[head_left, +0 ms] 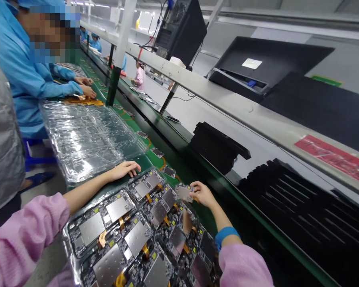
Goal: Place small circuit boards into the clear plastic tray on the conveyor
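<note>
The step in hand appears to be handling one board at the tray edge: the right hand (204,194) has thumb and fingers pinched on the right edge of a small silver-shielded circuit board (184,193), located between the clear plastic compartmented tray (67,244) of similar boards and the green conveyor belt (155,162) — contact with the belt cannot be determined. The left hand (125,170), fingers loosely bent and gripping nothing, lies by the tray's far edge; the next move would call for a steady edge hold — no pressure on the components.
</note>
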`<control>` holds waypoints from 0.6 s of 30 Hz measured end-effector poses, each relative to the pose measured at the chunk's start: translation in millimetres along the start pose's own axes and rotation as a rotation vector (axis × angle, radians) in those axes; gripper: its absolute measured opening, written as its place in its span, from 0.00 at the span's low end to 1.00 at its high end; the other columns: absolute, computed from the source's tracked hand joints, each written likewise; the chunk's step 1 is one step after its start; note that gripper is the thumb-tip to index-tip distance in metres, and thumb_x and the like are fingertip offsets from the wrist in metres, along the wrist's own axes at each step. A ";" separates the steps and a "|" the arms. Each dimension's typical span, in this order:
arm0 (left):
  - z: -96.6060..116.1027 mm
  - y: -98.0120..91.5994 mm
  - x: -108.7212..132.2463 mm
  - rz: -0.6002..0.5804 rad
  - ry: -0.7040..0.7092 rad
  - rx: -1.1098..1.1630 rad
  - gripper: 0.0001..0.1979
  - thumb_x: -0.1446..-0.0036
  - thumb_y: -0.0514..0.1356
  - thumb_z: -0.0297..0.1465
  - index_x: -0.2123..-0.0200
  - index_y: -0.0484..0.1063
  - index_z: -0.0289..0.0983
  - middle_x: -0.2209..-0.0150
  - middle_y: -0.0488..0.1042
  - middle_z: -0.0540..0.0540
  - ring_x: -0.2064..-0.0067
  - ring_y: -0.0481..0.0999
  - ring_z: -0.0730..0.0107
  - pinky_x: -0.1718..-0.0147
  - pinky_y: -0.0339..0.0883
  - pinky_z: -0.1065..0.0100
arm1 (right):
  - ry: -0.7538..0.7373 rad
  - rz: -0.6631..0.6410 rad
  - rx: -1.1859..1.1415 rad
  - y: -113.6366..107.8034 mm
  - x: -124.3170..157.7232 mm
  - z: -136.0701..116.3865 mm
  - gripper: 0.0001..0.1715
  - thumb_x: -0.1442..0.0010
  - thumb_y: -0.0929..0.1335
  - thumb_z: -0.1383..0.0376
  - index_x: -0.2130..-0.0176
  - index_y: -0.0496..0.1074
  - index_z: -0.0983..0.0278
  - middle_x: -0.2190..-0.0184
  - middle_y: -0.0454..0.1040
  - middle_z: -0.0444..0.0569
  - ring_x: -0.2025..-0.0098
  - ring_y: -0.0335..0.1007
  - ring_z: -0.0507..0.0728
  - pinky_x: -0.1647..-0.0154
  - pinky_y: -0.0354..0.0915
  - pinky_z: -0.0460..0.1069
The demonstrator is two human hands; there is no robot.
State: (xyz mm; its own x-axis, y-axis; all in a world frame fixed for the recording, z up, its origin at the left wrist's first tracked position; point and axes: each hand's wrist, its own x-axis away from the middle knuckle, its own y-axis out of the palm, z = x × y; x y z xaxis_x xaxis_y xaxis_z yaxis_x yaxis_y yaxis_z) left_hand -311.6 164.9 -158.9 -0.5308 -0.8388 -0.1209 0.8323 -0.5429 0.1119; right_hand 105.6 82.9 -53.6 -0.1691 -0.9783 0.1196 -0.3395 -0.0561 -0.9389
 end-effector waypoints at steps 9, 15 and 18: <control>16.2 4.4 8.3 0.001 -0.030 -0.026 0.27 0.45 0.61 0.53 0.61 0.76 0.33 0.60 0.76 0.41 0.64 0.74 0.66 0.63 0.70 0.65 | 0.077 -0.056 0.168 -58.7 9.7 43.7 0.20 0.50 0.70 0.76 0.57 0.79 0.61 0.70 0.76 0.45 0.64 0.74 0.59 0.63 0.68 0.49; 16.3 4.6 8.8 0.008 -0.040 -0.018 0.27 0.47 0.63 0.53 0.61 0.77 0.34 0.62 0.77 0.42 0.65 0.75 0.66 0.64 0.71 0.65 | 0.211 0.001 0.320 -33.5 31.3 69.8 0.18 0.43 0.74 0.63 0.51 0.77 0.62 0.54 0.76 0.54 0.49 0.71 0.65 0.52 0.67 0.54; 11.6 2.3 7.3 0.003 -0.031 -0.035 0.26 0.45 0.62 0.54 0.61 0.77 0.35 0.61 0.77 0.42 0.64 0.75 0.66 0.63 0.71 0.65 | 0.256 -0.060 0.312 -22.6 40.7 85.9 0.23 0.50 0.79 0.56 0.56 0.79 0.64 0.55 0.76 0.56 0.51 0.73 0.66 0.51 0.68 0.53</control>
State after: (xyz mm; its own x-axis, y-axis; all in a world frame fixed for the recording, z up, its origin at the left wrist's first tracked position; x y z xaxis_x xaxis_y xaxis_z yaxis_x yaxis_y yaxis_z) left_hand -315.3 157.1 -148.1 -0.5324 -0.8417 -0.0896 0.8388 -0.5388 0.0777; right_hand 185.9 27.2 -55.3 -0.3960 -0.8924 0.2162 -0.0649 -0.2077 -0.9760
